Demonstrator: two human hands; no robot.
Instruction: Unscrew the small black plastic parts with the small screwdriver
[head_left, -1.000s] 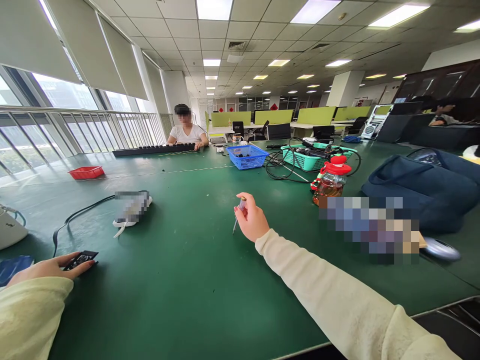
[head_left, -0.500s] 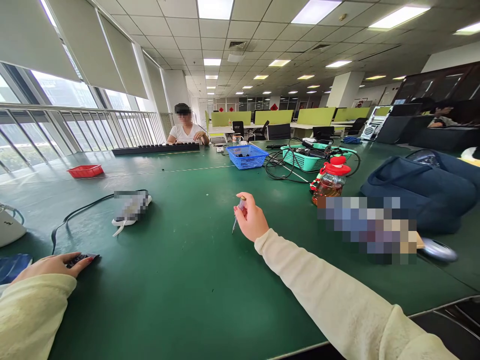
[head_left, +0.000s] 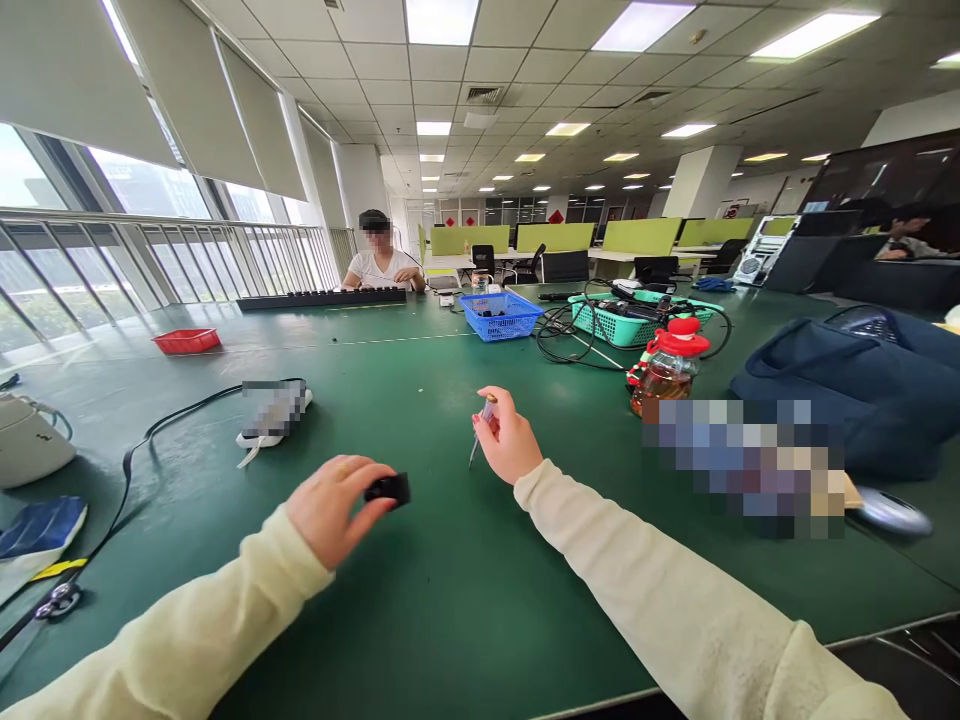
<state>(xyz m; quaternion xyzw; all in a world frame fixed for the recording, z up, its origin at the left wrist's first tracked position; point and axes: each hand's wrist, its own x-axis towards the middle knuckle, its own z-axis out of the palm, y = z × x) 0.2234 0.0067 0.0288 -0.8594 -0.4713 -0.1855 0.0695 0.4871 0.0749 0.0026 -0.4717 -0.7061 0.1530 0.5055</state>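
A small black object [head_left: 390,489] is pinched between the thumb and fingers of my left hand [head_left: 341,508], above the green table [head_left: 420,620] left of centre. My right hand [head_left: 510,440] holds a slim pen-like tool [head_left: 486,415] near the middle, its thin metal tip pointing down toward the tabletop. The two hands are apart, with the black object to the left of the tool and slightly nearer to me. Whether the tool's tip touches the table I cannot tell.
Behind stand a blue basket [head_left: 501,316], a green basket [head_left: 622,325] with cables and a red-lidded jar [head_left: 671,372]. A navy bag [head_left: 847,390] lies right, a red tray [head_left: 187,341] left. A lanyard [head_left: 126,480] runs along the left. A person [head_left: 381,262] sits opposite.
My left hand has moved right from the table's left side, bringing the black object toward the middle. My right hand has barely moved. The view has shifted slightly left, showing more of the lanyard.
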